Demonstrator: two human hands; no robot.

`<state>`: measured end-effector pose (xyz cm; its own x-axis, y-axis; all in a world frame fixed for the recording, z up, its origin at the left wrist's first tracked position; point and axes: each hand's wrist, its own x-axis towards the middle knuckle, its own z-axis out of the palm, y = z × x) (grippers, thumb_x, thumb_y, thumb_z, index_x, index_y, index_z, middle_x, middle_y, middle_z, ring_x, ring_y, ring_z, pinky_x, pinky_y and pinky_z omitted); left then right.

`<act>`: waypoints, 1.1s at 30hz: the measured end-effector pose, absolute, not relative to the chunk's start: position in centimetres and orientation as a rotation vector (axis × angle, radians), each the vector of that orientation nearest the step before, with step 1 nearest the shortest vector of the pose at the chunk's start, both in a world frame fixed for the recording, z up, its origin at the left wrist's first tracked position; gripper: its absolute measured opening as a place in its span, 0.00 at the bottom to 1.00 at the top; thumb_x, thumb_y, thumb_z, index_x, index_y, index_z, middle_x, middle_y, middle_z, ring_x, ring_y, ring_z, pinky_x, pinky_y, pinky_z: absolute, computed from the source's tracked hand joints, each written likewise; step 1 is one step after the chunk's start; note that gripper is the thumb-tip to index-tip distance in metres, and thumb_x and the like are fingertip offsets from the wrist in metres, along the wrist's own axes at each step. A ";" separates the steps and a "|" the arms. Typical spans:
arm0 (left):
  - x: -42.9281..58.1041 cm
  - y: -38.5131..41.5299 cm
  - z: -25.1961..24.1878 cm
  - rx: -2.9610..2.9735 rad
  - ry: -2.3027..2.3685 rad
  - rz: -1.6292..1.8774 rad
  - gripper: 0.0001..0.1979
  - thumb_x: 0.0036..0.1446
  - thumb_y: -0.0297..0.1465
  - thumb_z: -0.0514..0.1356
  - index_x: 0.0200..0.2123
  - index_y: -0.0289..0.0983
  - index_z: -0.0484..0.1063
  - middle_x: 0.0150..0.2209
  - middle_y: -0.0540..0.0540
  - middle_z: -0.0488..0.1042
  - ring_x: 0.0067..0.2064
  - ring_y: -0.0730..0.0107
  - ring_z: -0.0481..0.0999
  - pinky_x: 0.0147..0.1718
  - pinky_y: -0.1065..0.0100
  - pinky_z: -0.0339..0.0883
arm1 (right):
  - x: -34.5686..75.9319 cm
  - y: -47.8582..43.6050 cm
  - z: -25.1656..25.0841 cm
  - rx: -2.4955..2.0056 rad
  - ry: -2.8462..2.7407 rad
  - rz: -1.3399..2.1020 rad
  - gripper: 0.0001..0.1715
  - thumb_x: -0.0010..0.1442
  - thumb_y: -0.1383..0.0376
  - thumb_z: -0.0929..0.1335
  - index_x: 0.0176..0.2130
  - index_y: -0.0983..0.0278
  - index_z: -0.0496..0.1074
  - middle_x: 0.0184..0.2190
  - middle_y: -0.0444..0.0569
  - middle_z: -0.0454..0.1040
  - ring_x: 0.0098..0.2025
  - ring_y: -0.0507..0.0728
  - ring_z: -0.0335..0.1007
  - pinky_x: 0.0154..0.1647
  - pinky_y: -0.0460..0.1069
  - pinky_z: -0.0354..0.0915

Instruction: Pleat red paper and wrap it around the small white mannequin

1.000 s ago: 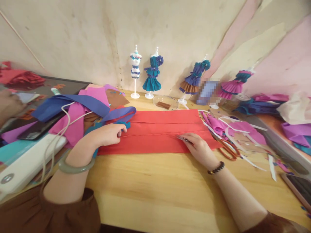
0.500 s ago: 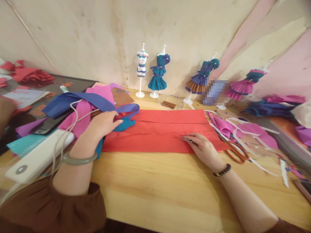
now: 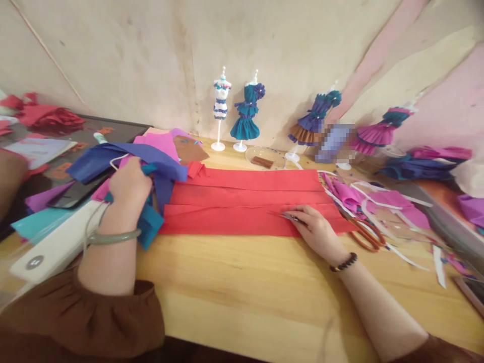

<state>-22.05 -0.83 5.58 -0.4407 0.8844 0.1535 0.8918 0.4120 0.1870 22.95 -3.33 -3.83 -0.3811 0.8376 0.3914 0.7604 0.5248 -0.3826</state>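
In the head view, my left hand (image 3: pixel 130 184) is closed on the teal fabric (image 3: pixel 150 221), which shows on both sides of it, within the pile of scraps at the left. A blue fabric strip (image 3: pixel 151 157) drapes just behind that hand. My right hand (image 3: pixel 314 228) rests on the right part of the red fabric (image 3: pixel 242 197), its fingers pinching a slim pointed metal tool (image 3: pixel 290 217) whose exact kind I cannot make out. The red fabric lies flat in long layered strips across the wooden table (image 3: pixel 242 282), with a small folded bit at its far left corner.
Orange-handled scissors (image 3: pixel 368 237) lie right of my right hand, by pink scraps (image 3: pixel 401 204) and white strips. Small dress forms (image 3: pixel 245 108) stand along the wall around a clear dish (image 3: pixel 278 156). A white power bank-like box (image 3: pixel 49 247) and cord lie left.
My left hand has moved left off the red fabric, drawing the teal fabric with it. The blue loop has slid left, uncovering the red corner. My right hand stays nearly in place.
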 end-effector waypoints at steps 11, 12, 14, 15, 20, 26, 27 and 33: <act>-10.6 -3.3 4.9 -2.549 -1.380 -0.802 0.22 0.59 0.23 0.46 0.50 0.40 0.72 0.51 0.45 0.74 0.57 0.60 0.67 0.58 0.54 0.61 | 22.6 -3.3 -3.4 -1.314 -2.195 0.186 0.16 0.66 0.64 0.61 0.44 0.58 0.78 0.43 0.53 0.76 0.46 0.61 0.73 0.50 0.58 0.70; -9.4 -3.7 4.0 -2.746 -1.308 -0.680 0.21 0.59 0.23 0.47 0.50 0.39 0.73 0.48 0.44 0.75 0.53 0.60 0.70 0.54 0.57 0.64 | 22.6 -3.4 -3.4 -1.319 -2.195 0.188 0.16 0.66 0.64 0.61 0.44 0.58 0.78 0.43 0.53 0.76 0.46 0.61 0.73 0.50 0.58 0.70; -7.6 -4.1 2.2 -2.919 -1.260 -0.482 0.19 0.62 0.24 0.47 0.49 0.37 0.73 0.47 0.41 0.76 0.49 0.60 0.71 0.51 0.59 0.66 | 22.6 -3.4 -3.3 -1.318 -2.196 0.199 0.16 0.65 0.64 0.61 0.44 0.58 0.78 0.43 0.53 0.76 0.46 0.61 0.73 0.49 0.58 0.70; -7.2 -4.2 1.4 -2.911 -1.285 -0.395 0.17 0.63 0.25 0.48 0.49 0.35 0.73 0.47 0.39 0.75 0.49 0.58 0.71 0.50 0.58 0.66 | 22.7 -3.4 -3.3 -1.314 -2.198 0.205 0.16 0.65 0.64 0.62 0.44 0.58 0.78 0.44 0.53 0.76 0.46 0.61 0.73 0.49 0.58 0.70; -9.1 -2.7 0.5 -2.689 -1.655 -0.355 0.15 0.61 0.31 0.55 0.51 0.35 0.71 0.48 0.37 0.72 0.52 0.53 0.69 0.52 0.54 0.64 | 23.0 -3.3 -3.7 -1.299 -2.207 0.218 0.16 0.65 0.64 0.62 0.44 0.58 0.77 0.44 0.53 0.76 0.47 0.62 0.73 0.50 0.59 0.70; -12.9 -0.8 1.6 -2.821 -1.889 -0.285 0.10 0.59 0.32 0.56 0.39 0.37 0.75 0.41 0.42 0.76 0.45 0.61 0.74 0.46 0.62 0.66 | 23.3 -3.2 -4.3 -1.300 -2.199 0.227 0.16 0.66 0.62 0.62 0.44 0.58 0.77 0.45 0.53 0.75 0.47 0.63 0.72 0.50 0.61 0.69; -13.2 -0.7 1.8 -2.851 -1.912 -0.274 0.09 0.58 0.34 0.56 0.37 0.37 0.75 0.39 0.43 0.76 0.42 0.62 0.74 0.43 0.64 0.66 | 23.3 -3.2 -4.3 -1.300 -2.199 0.232 0.16 0.66 0.62 0.62 0.44 0.58 0.77 0.45 0.53 0.75 0.48 0.63 0.72 0.50 0.61 0.69; -13.4 -0.8 2.4 -2.964 -1.987 -0.249 0.09 0.55 0.37 0.56 0.31 0.38 0.72 0.33 0.47 0.76 0.33 0.68 0.74 0.32 0.68 0.63 | 23.7 -3.2 -3.6 -1.310 -2.171 0.298 0.16 0.66 0.62 0.62 0.44 0.58 0.77 0.45 0.52 0.76 0.48 0.61 0.73 0.51 0.57 0.69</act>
